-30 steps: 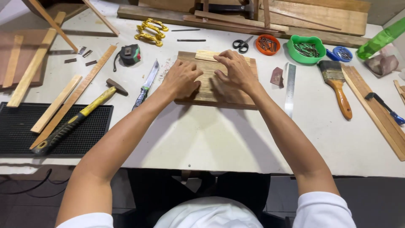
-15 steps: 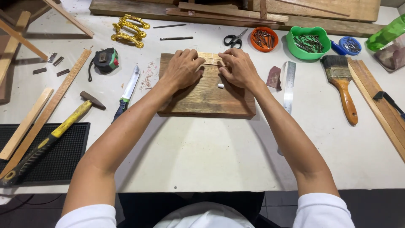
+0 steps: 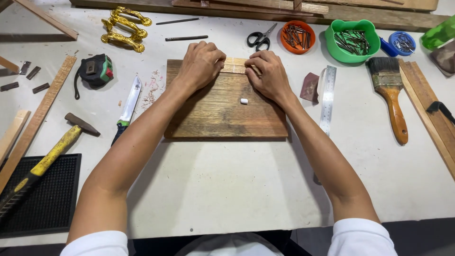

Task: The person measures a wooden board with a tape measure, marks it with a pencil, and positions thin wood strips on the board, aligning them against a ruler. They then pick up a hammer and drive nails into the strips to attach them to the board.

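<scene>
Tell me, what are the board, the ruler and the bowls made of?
Board: wood, brown with visible grain, looks unpainted.
Ruler: probably metal, silvery grey and flat.
Bowls, orange and green: likely plastic, bright solid colours with smooth rims.

A pale, scuffed worktable [image 3: 237,189] fills the view under soft even light; dark floor shows past its near edge.
</scene>
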